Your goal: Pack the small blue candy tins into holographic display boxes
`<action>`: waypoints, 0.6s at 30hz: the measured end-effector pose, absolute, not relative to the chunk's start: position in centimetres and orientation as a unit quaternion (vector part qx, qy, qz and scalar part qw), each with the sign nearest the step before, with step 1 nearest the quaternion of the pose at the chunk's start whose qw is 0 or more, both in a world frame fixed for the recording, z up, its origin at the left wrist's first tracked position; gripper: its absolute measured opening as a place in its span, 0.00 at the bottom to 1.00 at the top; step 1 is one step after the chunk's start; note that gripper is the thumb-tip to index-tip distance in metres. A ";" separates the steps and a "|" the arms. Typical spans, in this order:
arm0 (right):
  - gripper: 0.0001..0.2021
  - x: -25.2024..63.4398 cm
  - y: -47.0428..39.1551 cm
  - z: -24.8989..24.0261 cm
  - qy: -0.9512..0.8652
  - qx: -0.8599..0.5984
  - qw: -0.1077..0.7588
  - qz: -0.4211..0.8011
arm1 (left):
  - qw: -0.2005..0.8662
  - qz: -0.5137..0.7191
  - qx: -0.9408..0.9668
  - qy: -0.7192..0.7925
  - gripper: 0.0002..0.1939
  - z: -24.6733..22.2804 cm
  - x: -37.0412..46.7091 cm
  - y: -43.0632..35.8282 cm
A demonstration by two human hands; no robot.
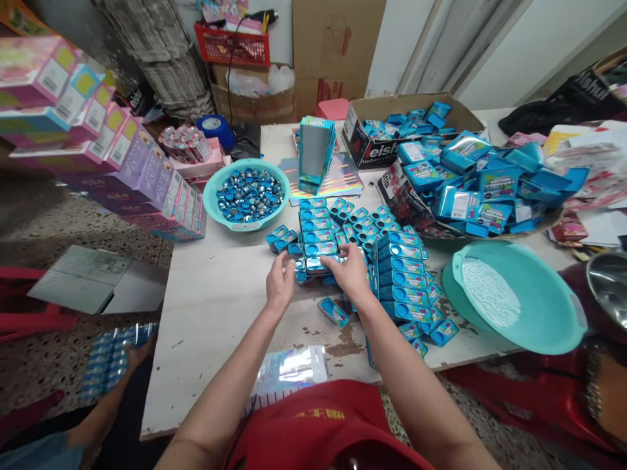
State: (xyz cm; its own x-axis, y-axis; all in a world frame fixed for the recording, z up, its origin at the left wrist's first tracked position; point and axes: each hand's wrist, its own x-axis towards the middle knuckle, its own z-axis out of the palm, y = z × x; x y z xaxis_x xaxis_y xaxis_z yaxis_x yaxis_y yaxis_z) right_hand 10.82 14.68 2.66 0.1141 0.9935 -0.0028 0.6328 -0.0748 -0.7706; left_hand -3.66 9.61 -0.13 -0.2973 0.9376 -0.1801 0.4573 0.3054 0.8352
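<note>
My right hand (351,271) has its thumb and fingers on the nearest small blue tin (316,264) of a stacked row. That row of blue tins (318,224) runs away from me, with round blue marks and printed lids showing. My left hand (280,282) is just left of the row, fingers loosely curved and apart, beside a few loose tins. A pile of blue tins (365,225) lies behind my right hand. Further right stands another stacked row (404,277). One single tin (334,312) lies on the table below my hands.
A turquoise basin (210,196) of round blue and silver pieces stands back left. At right, a larger basin (548,326) holds white pellets. Cartons (411,219) overflow with blue packets. Stacked pink boxes (186,215) rise at left. A person's arm (108,398) shows at lower left.
</note>
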 end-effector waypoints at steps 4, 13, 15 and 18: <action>0.14 10.6 15.0 2.8 -0.607 -0.692 0.298 0.252 | 0.336 0.334 0.578 0.664 0.36 -0.4 -1.5 8.0; 0.11 12.5 4.4 0.8 -0.599 -0.625 0.386 0.320 | 0.394 -0.016 0.640 0.660 0.15 -4.1 -4.8 -1.5; 0.08 12.5 0.7 -1.6 -0.671 -0.545 0.290 0.411 | 0.441 -0.092 0.625 0.637 0.13 -5.2 -4.3 -3.0; 0.10 12.2 -2.6 -5.6 -0.702 -0.513 0.154 0.469 | 0.440 -0.126 0.623 0.635 0.11 -6.0 -3.6 -3.5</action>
State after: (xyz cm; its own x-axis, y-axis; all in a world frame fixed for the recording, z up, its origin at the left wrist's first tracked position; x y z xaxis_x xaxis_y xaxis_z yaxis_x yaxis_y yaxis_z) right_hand 12.20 -2.58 -5.63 -0.4260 0.8653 -0.2644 0.5766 0.0344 -0.8163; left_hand -3.59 -3.54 -6.03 0.1622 0.6797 -0.7153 0.9017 0.1924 0.3873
